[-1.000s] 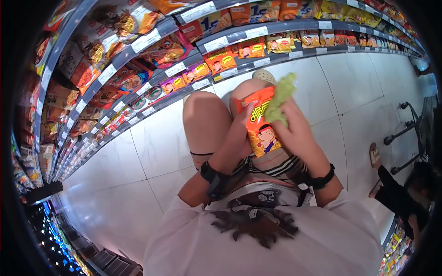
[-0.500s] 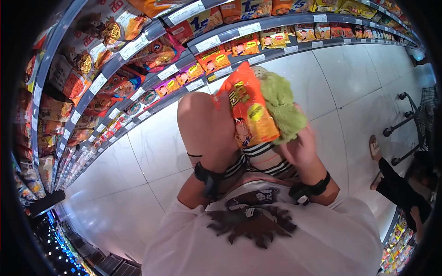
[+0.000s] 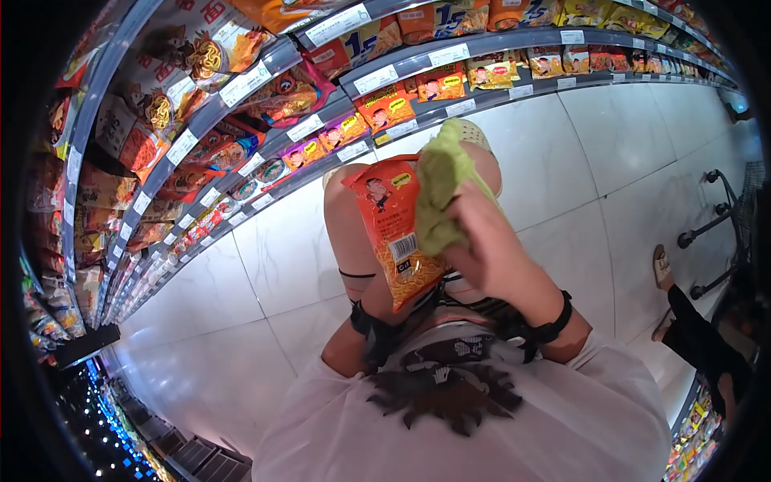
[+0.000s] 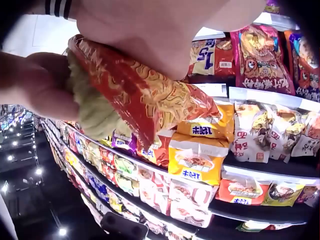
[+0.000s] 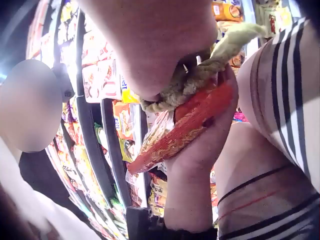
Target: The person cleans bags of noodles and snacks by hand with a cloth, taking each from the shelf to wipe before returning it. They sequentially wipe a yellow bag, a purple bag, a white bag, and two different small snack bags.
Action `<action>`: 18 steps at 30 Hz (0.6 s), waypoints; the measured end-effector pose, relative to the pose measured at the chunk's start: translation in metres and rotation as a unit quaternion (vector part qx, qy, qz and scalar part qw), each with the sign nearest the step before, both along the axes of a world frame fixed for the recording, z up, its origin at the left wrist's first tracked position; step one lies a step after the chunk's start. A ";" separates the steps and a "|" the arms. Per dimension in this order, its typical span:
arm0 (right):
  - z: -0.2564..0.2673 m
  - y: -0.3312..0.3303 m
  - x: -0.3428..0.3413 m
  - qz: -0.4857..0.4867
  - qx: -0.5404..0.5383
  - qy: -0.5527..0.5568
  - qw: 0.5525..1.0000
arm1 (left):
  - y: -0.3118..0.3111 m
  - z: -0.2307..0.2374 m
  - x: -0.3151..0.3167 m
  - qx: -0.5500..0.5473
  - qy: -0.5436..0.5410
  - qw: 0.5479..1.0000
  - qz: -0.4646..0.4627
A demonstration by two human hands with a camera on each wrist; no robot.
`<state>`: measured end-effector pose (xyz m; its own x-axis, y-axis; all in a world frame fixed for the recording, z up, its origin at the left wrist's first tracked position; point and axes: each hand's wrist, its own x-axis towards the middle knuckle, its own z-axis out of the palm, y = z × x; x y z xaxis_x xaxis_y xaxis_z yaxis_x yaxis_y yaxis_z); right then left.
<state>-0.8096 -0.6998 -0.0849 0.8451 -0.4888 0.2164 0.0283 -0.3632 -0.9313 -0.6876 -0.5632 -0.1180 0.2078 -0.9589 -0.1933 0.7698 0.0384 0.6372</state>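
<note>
An orange-red snack packet (image 3: 392,229) lies over the lap in the head view, its barcode side up and noodle-like pieces pictured on it. My left hand (image 4: 140,32) holds it from beneath, largely hidden by the packet in the head view. A fuzzy green cloth (image 3: 440,189) is bunched in my right hand (image 3: 491,245), against the packet's right side. In the right wrist view the fingers grip the twisted cloth (image 5: 195,85) right along the packet's edge.
Shelves of packaged noodles and snacks (image 3: 385,108) curve along the front and left, with price tags on their edges. Pale floor tiles (image 3: 554,177) lie around the bent knees. At the right are a wheeled cart (image 3: 719,209) and another person's sandalled foot (image 3: 662,267).
The packet has turned from its cartoon front to its barcode side and shifted left. The cloth moved off the packet's side, then back over its upper right edge with the right hand.
</note>
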 end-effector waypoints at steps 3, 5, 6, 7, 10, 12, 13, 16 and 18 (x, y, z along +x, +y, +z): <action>0.008 0.007 0.008 0.063 -0.086 -0.081 0.991 | -0.025 -0.028 -0.001 -0.004 0.214 0.977 0.018; 0.010 0.014 -0.002 0.189 -0.214 -0.074 0.956 | -0.032 -0.054 0.001 -0.010 0.351 0.936 0.026; 0.001 0.011 -0.009 0.192 -0.206 -0.054 0.958 | -0.021 -0.096 0.003 -0.013 0.445 0.895 0.014; -0.004 0.008 -0.013 0.191 -0.206 -0.054 0.958 | -0.017 -0.072 0.002 -0.013 0.445 0.895 0.014; -0.038 -0.007 -0.019 -0.019 0.079 0.041 0.996 | 0.007 -0.008 -0.001 0.033 -0.276 0.960 -0.027; -0.032 0.000 -0.015 -0.025 -0.033 0.021 0.999 | 0.019 -0.031 0.002 0.043 -0.546 0.824 -0.145; -0.027 0.005 -0.009 -0.031 -0.143 0.001 0.989 | 0.021 -0.046 -0.001 0.042 -0.548 0.822 -0.148; -0.004 0.009 -0.011 0.111 -0.166 -0.046 0.979 | 0.021 -0.086 -0.012 -0.038 -0.497 0.857 0.127; -0.018 0.004 -0.020 0.153 -0.241 -0.030 0.958 | -0.007 -0.069 0.003 -0.007 -0.235 0.968 0.088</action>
<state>-0.8298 -0.6961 -0.1030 0.9117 -0.0521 0.4075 0.2501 -0.7166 -0.6511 -0.6842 -0.5704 -0.1867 0.4302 -0.9024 -0.0250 0.3749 0.1533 0.9143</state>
